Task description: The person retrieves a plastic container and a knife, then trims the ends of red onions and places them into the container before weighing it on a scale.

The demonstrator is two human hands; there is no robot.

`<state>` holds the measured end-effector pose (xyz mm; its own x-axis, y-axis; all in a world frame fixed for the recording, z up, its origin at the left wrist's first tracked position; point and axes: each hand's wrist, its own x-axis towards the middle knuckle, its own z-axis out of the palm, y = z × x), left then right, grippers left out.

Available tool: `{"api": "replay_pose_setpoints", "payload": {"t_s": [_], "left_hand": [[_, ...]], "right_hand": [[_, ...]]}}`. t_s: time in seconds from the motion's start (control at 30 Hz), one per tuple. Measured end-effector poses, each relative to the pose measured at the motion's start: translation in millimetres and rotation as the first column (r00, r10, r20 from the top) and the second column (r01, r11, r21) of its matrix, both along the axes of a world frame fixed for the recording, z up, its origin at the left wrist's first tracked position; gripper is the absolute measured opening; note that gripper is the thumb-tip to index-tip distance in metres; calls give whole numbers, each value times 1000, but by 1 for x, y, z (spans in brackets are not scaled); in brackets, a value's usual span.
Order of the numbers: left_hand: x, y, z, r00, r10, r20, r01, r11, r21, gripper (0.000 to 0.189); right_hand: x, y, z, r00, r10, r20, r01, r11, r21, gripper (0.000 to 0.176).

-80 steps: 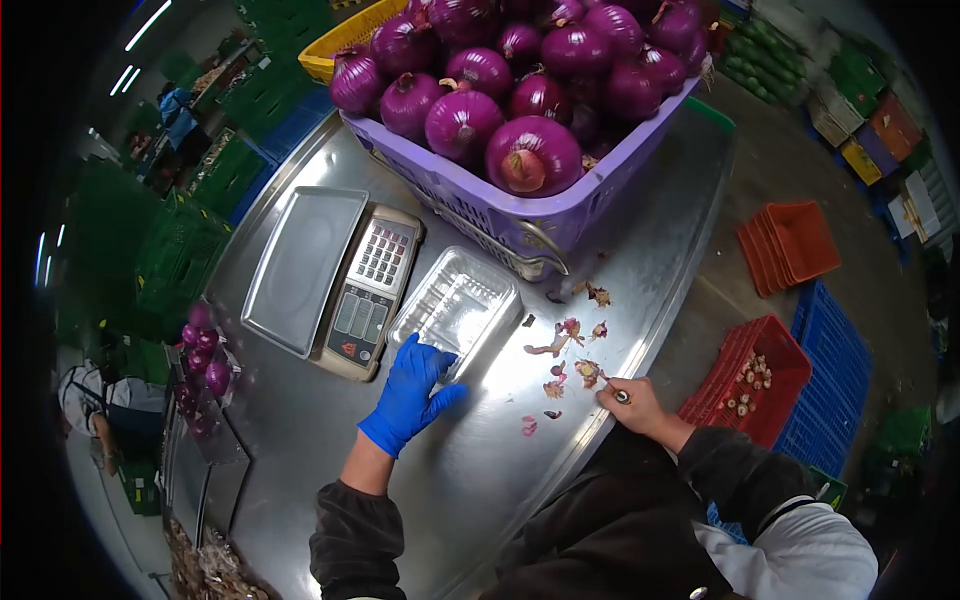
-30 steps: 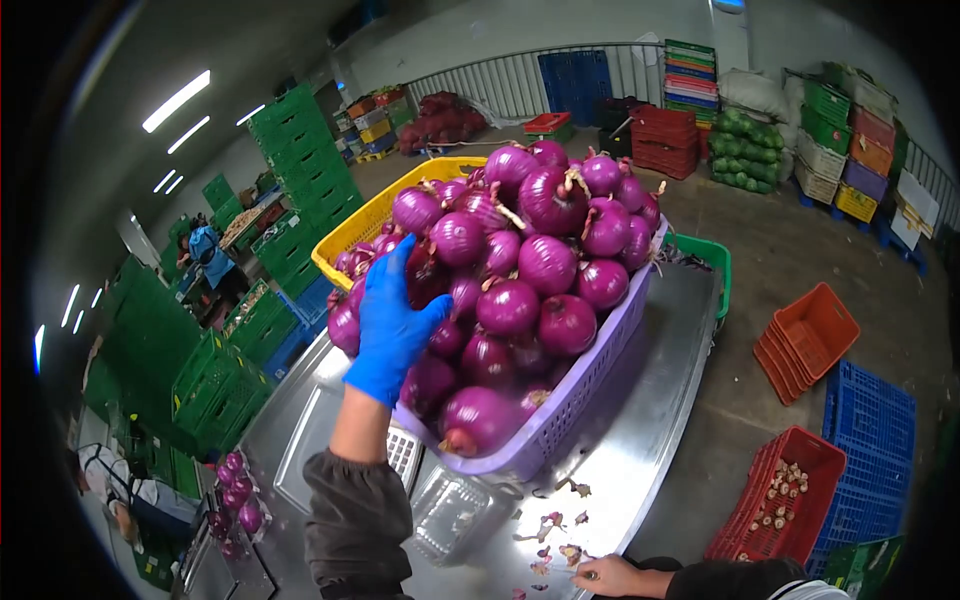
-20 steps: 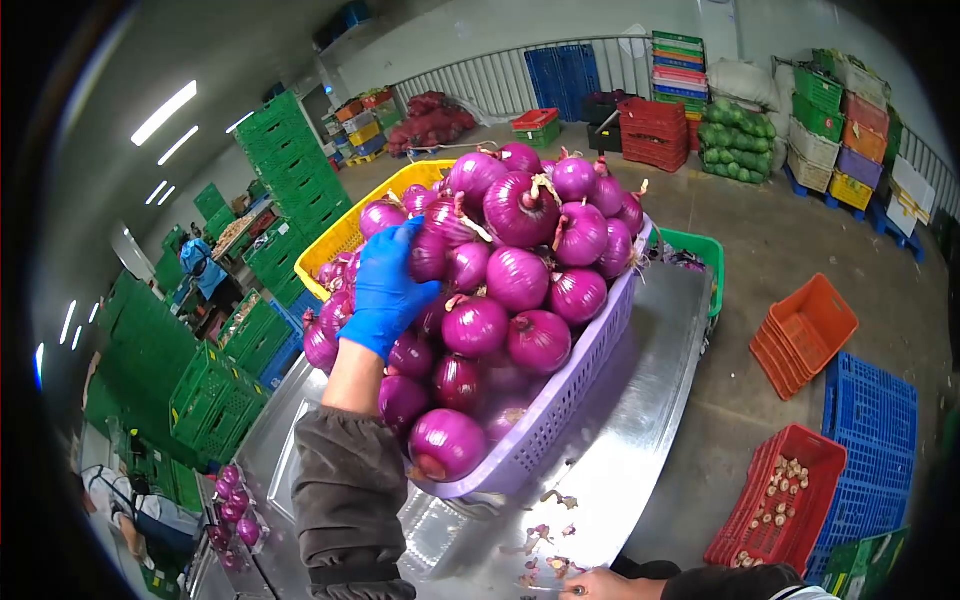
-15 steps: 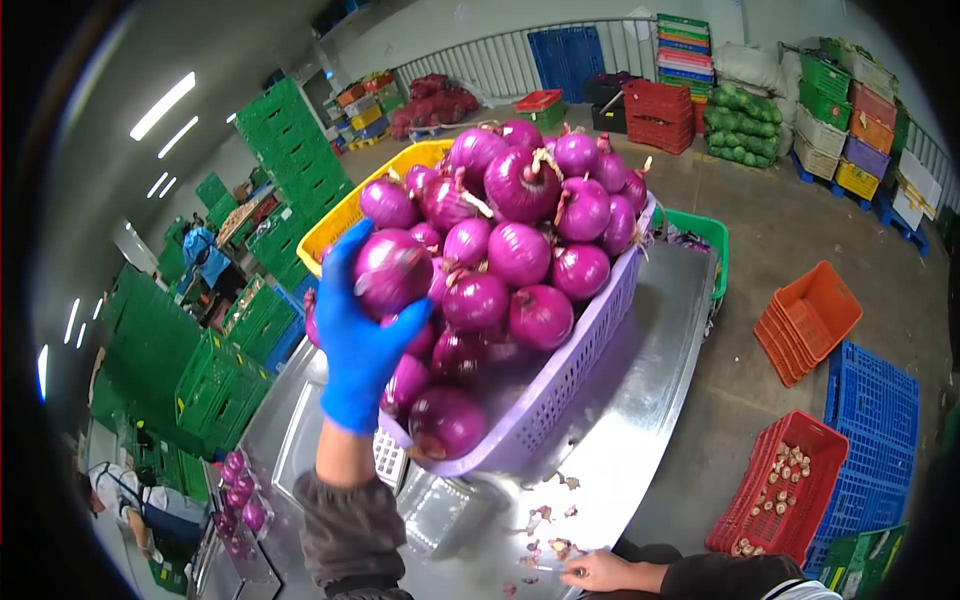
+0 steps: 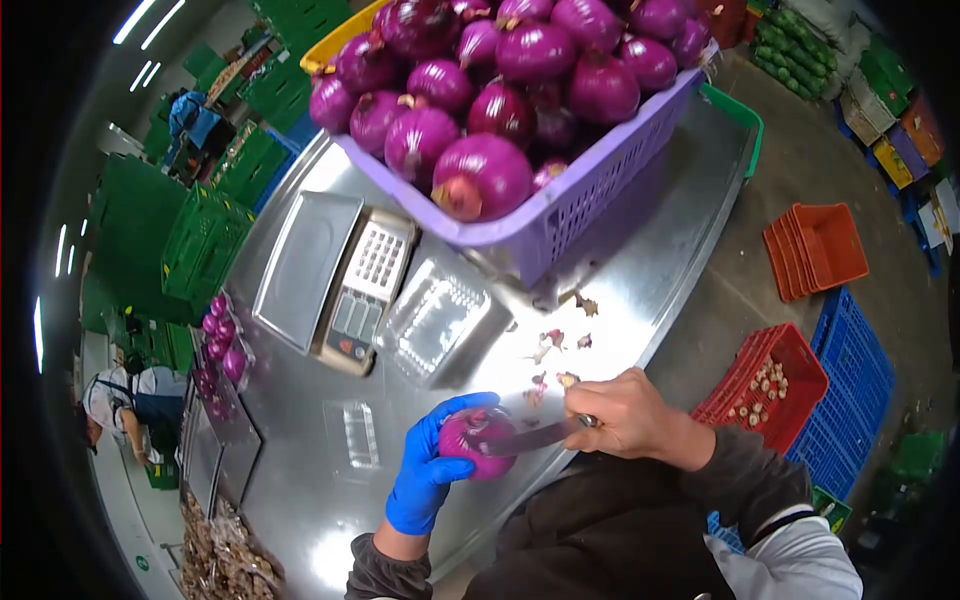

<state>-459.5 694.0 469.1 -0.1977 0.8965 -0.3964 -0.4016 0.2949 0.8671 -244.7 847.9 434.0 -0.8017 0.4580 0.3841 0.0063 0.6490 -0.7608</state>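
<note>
My left hand (image 5: 428,465), in a blue glove, is closed around a red onion (image 5: 470,432) above the front of the metal table (image 5: 300,400). In my bare right hand (image 5: 625,415) is a knife (image 5: 530,437), its blade lying against the onion's right side. Onion trimmings (image 5: 548,345) lie scattered on the table just beyond my hands. A purple crate (image 5: 570,215) heaped with more red onions (image 5: 485,175) stands farther back.
A scale (image 5: 368,285) and a clear plastic tray (image 5: 435,320) sit left of the crate. Packed onions (image 5: 225,345) lie at the table's left edge. On the floor to the right are a red crate (image 5: 720,385) with mushrooms, blue crates (image 5: 850,390) and stacked orange crates (image 5: 830,245). Two people work at the left.
My left hand has brought an onion from the crate down to the near side of the table. My right hand has lifted the knife, and its blade now meets the onion. The view has tilted downward.
</note>
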Motion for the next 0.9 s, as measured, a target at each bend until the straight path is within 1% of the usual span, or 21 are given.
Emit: {"api": "replay_pose_setpoints", "payload": {"t_s": [0.03,0.07,0.13,0.17,0.3,0.37,0.4,0.47,0.5,0.53,0.57,0.6,0.67,0.7,0.73,0.77,0.8,0.87,0.9], "left_hand": [[1,-6,-1,1000,-31,-5,31,999,8,78],[2,-12,-1,998,-61,-10,62,998,18,77],[1,-22,-3,997,-74,-4,74,997,31,75],[0,-26,-4,995,-96,-8,96,994,54,74],[0,-35,-2,993,-103,-49,104,994,29,73],[1,-37,0,982,-130,-135,133,991,13,74],[-1,-39,-3,982,-132,-134,135,991,13,74],[-8,-46,-11,975,-154,-163,167,983,73,74],[-9,-49,-11,975,-154,-160,168,983,76,74],[-10,-52,-10,961,-112,-253,130,990,54,75],[-10,-53,-10,937,-69,-343,85,996,33,78],[-11,-54,-13,938,-64,-340,79,996,29,78],[-15,-54,-18,989,-38,-145,43,998,34,79],[-11,-53,-17,988,-36,-149,41,999,34,79],[-3,-50,-16,993,106,55,-109,992,60,87],[3,-49,-16,936,237,259,-260,964,56,94],[5,-51,-23,936,238,259,-260,964,56,94],[9,-59,-44,872,174,457,-237,968,85,106],[13,-64,-48,836,188,515,-240,970,36,106]], "right_hand": [[-5,-4,3,998,49,43,-54,992,112,41],[-9,-8,3,997,59,51,-63,993,100,41],[-16,-16,4,995,64,74,-78,974,211,44],[-18,-20,1,994,56,96,-77,971,228,45],[-26,-32,6,992,62,108,-91,955,282,48],[-28,-38,9,991,62,122,-96,949,301,47],[-26,-38,7,990,61,124,-96,949,300,47],[-20,-35,-8,989,9,147,-59,939,339,45],[-13,-34,-21,989,8,151,-60,938,342,45],[-3,-34,-36,979,-42,202,-10,968,250,44],[-1,-32,-38,963,-82,256,43,987,156,44],[0,-34,-38,963,-75,259,36,988,152,44],[-2,-39,-32,981,18,193,-12,999,-32,41],[-7,-38,-33,982,20,189,-14,999,-32,41],[-11,-36,-34,965,-50,258,83,990,-115,40],[-13,-36,-35,936,-113,333,184,965,-188,38],[-13,-36,-34,936,-113,332,184,965,-189,38],[-13,-34,-28,944,-98,316,160,972,-174,34],[-14,-37,-26,974,-101,204,128,984,-126,37]]}}
